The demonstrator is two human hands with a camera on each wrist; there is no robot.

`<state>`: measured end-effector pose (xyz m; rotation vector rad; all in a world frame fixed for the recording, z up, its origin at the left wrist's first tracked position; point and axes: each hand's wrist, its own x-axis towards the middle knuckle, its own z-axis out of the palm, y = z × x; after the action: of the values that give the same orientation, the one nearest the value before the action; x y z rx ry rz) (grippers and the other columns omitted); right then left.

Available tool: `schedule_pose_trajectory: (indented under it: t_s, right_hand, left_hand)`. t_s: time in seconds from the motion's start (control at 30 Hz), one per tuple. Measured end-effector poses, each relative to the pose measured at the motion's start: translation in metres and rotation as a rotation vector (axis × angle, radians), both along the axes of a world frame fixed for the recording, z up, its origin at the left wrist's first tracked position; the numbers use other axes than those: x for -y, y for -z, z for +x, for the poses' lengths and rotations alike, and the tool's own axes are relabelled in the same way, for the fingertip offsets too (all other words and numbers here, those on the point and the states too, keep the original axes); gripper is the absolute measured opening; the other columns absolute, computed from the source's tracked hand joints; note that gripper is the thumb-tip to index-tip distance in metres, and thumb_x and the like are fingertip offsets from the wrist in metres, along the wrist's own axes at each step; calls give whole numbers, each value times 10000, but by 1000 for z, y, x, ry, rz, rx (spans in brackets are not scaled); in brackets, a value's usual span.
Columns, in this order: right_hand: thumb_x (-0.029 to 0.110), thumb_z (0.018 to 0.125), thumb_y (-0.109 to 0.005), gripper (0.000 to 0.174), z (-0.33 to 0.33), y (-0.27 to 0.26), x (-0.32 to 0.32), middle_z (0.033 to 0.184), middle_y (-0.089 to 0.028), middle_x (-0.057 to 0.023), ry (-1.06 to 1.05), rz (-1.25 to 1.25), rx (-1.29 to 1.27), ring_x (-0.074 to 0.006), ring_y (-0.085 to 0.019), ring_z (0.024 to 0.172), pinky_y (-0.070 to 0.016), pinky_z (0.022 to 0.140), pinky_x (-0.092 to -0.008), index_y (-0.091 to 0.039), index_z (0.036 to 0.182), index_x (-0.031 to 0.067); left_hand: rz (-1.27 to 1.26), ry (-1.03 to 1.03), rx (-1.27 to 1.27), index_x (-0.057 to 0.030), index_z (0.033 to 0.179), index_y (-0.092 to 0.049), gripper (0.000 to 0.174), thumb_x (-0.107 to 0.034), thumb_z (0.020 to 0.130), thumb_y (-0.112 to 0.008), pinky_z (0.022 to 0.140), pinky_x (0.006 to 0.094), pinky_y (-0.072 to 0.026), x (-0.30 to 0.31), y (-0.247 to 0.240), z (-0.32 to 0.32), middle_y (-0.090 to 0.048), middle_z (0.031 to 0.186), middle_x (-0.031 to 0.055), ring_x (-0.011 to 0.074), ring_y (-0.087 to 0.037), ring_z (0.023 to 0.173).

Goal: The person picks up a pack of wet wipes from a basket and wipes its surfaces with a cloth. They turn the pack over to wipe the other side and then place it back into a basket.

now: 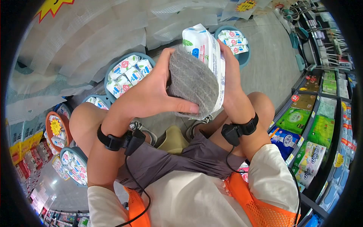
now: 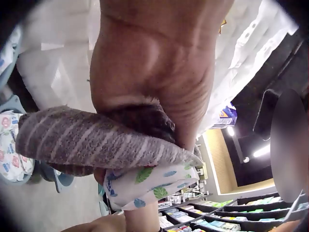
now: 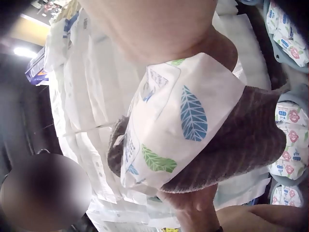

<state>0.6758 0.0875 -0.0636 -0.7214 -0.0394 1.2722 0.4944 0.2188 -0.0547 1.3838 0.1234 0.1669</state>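
Observation:
In the head view my left hand grips a grey striped cloth, thumb on its near side and fingers at its upper edge. The cloth lies against a white soft pack of wipes or tissues with green and blue leaf prints. My right hand holds that pack from the right side. In the left wrist view the cloth drapes over the pack. The right wrist view shows the pack's leaf-printed end, with the cloth folded around behind it.
Blue basins filled with similar white packs stand on the floor ahead and to the left, beside an orange basin. Shelves of packaged tissues line the right side. White sheeting hangs over goods in front. A beige stool sits between the legs.

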Motion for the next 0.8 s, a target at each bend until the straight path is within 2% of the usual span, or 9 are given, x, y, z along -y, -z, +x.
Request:
schedule_pose_trajectory:
  t_s: [0.1,0.2,0.3,0.4,0.5,0.63,0.7,0.73,0.8]
  right_hand:
    - [364,1079,-462,426,-3,0,-1,1079,-765,-127,15,-19,19,-239,-759,912,-626,829,-385,-673,1252,37]
    - [366,1078,-467,422,-2,-3,1,1080,-760,-123,8,-30,11,-235,-755,918,-623,829,-385,-673,1249,39]
    - [374,1078,-472,420,-6,-5,0,1070,-756,-116,81,-87,108,-227,-751,911,-621,824,-379,-673,1241,43]
    - [379,1077,-476,416,-4,-9,-1,1061,-751,-106,97,-103,135,-222,-747,901,-618,822,-376,-672,1237,49]
    - [406,1065,-478,441,-4,-11,-1,1066,-760,-104,131,-128,189,-222,-750,901,-616,824,-370,-678,1232,50]
    - [433,1059,-457,478,-11,-17,-1,1084,-764,-109,99,-90,99,-226,-755,926,-619,849,-376,-682,1229,47]
    - [415,1063,-464,461,-16,-15,0,1043,-771,-104,53,-83,58,-227,-765,878,-634,802,-364,-685,1217,41]
    - [382,1070,-489,417,-17,-11,3,1027,-773,-102,5,-31,24,-218,-767,846,-642,760,-357,-687,1202,39]
    - [378,1069,-492,417,-21,-12,1,1009,-779,-104,12,-98,28,-218,-770,805,-646,740,-346,-691,1198,35]
  left_hand:
    - [54,-9,-35,-1,1470,-306,1078,-202,673,-1004,1100,347,-434,0,-7,-2,-552,1348,130,213,-535,1292]
    - [89,-23,-104,-38,1528,-312,1148,-89,617,-1008,1156,346,-376,2,-7,-2,-525,1394,65,174,-485,1339]
    - [67,-47,-94,-38,1522,-321,1135,-79,616,-1004,1147,349,-387,4,-6,1,-536,1388,70,181,-506,1323]
    - [120,-99,19,-16,1411,-367,990,-213,675,-1000,1064,353,-460,7,1,4,-598,1280,132,204,-576,1240]
    - [55,-100,3,-12,1425,-361,932,-180,735,-964,1040,339,-473,10,-7,5,-609,1278,120,188,-593,1210]
    - [58,-265,42,17,1359,-474,554,-185,941,-776,968,317,-498,16,2,10,-654,1207,80,142,-613,1106]
    - [109,-353,-3,35,1318,-544,387,-205,1036,-657,933,312,-506,12,9,16,-675,1167,61,119,-613,1058]
    - [56,-359,0,38,1301,-568,359,-218,1056,-620,919,306,-507,12,13,17,-682,1149,54,111,-612,1039]
    - [-49,-368,9,46,1267,-616,346,-246,1095,-545,891,296,-508,10,17,19,-695,1112,40,95,-609,1000]
